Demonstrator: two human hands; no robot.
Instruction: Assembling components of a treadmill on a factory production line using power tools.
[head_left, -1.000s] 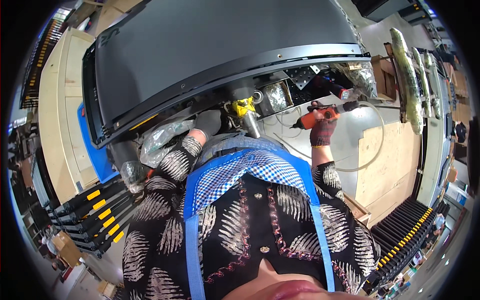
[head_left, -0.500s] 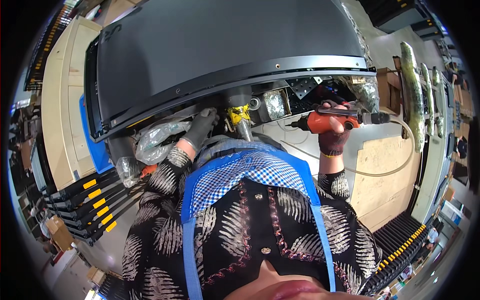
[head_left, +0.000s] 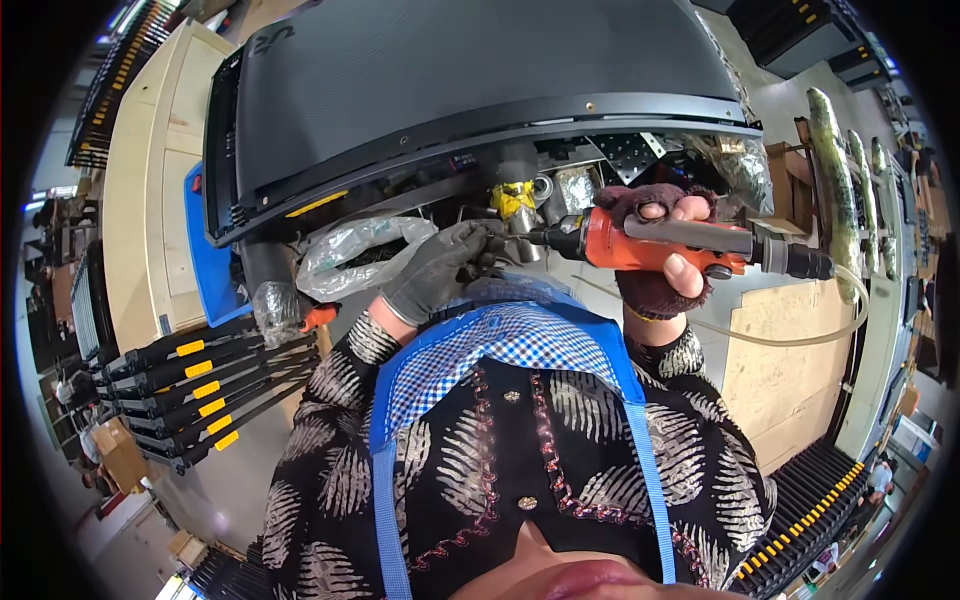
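My right hand (head_left: 652,288), in a dark maroon glove with bare fingertips, is wrapped round an orange and grey air screwdriver (head_left: 600,238). A clear hose (head_left: 850,325) runs from its rear end. The bit points left, toward my left hand (head_left: 440,268), which wears a grey glove. Its fingers are curled together at the tip of the bit; whatever they pinch is too small to make out. Both hands are in front of a large dark grey panel (head_left: 480,75), below its near edge. Beside my left hand lies an open clear plastic bag (head_left: 330,258) with dark contents.
Under the panel edge stand a yellow-wrapped metal part (head_left: 513,198) and a black perforated bracket (head_left: 630,155). A blue bin (head_left: 210,265) is at the left, above stacked black bars with yellow labels (head_left: 205,390). Cardboard (head_left: 775,370) lies at the right.
The screwdriver has moved left and nearer in my right hand. My left hand has shifted right and nearer, and its fingers now meet the bit's tip.
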